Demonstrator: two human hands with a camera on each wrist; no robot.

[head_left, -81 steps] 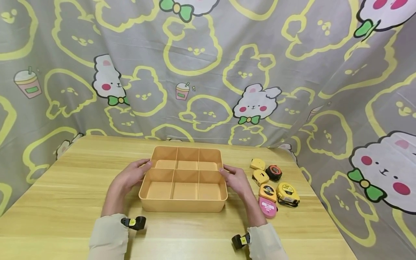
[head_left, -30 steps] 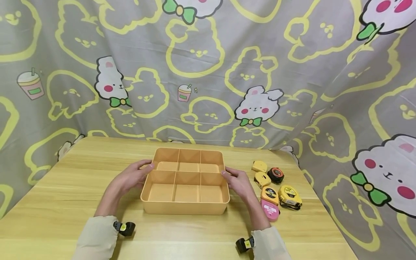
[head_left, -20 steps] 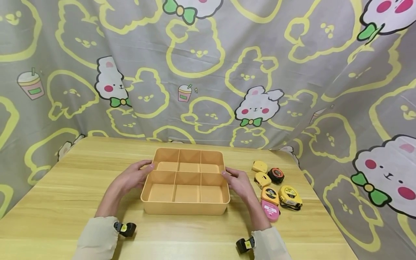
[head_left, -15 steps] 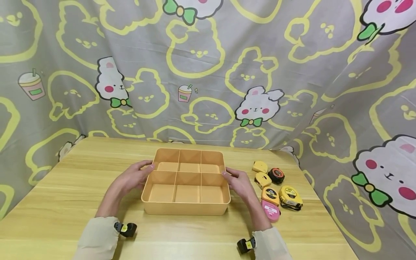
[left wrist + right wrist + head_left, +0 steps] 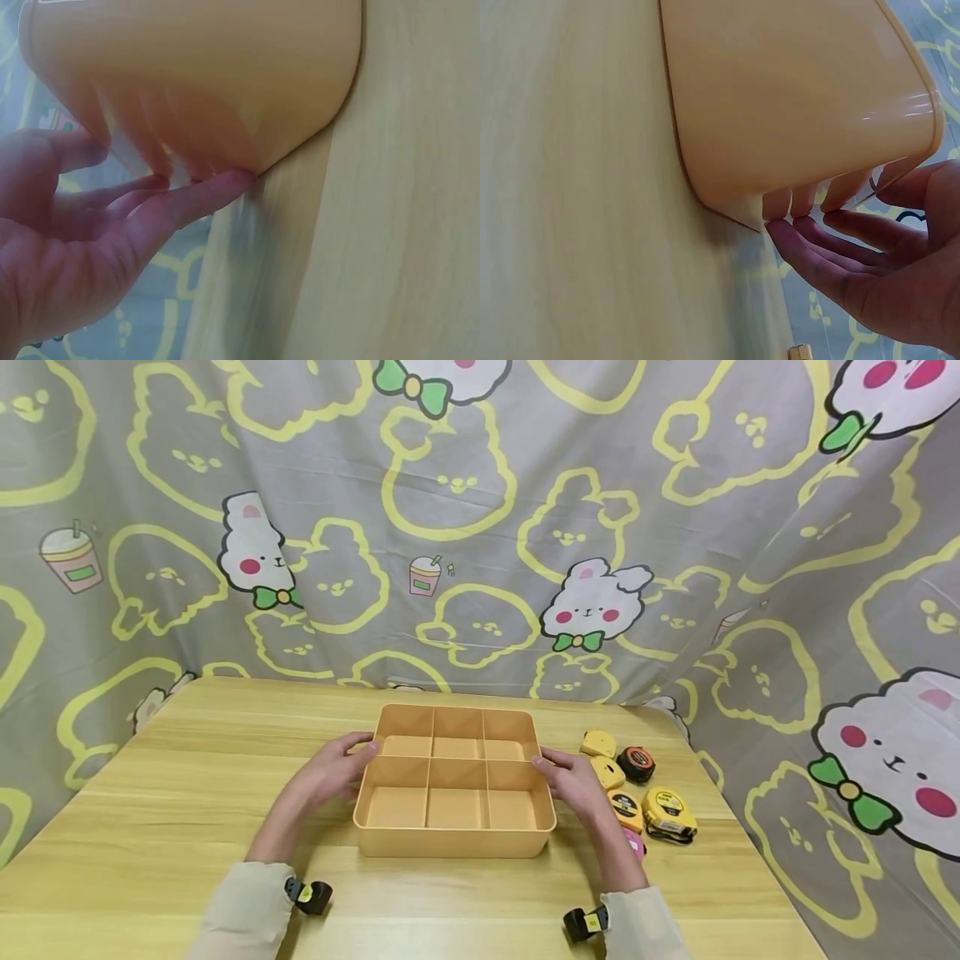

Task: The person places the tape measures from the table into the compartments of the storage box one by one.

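An orange-tan divided storage box (image 5: pixel 454 842) with several bare compartments sits on the wooden table, between both hands. At its left wall, my left hand (image 5: pixel 333 770) grips the side, thumb at the rim and fingers against the outer face. The fingertips (image 5: pixel 236 180) touch low on that wall near the tabletop in the left wrist view. My right hand (image 5: pixel 573 781) holds the opposite wall in the same way. In the right wrist view, its fingers (image 5: pixel 810 255) reach along the wall's lower part and the thumb lies at the rim.
Right of the box lie several tape measures: a small yellow one (image 5: pixel 598 743), a black-and-red one (image 5: pixel 636 764), a large yellow one (image 5: pixel 669 814) and a pink one (image 5: pixel 636 842) partly hidden by the right forearm. A patterned curtain (image 5: pixel 480 552) hangs behind the table (image 5: pixel 150 827).
Both hands and the box have shifted to the right across the table within the last half second. The right forearm now covers part of the pink tape measure.
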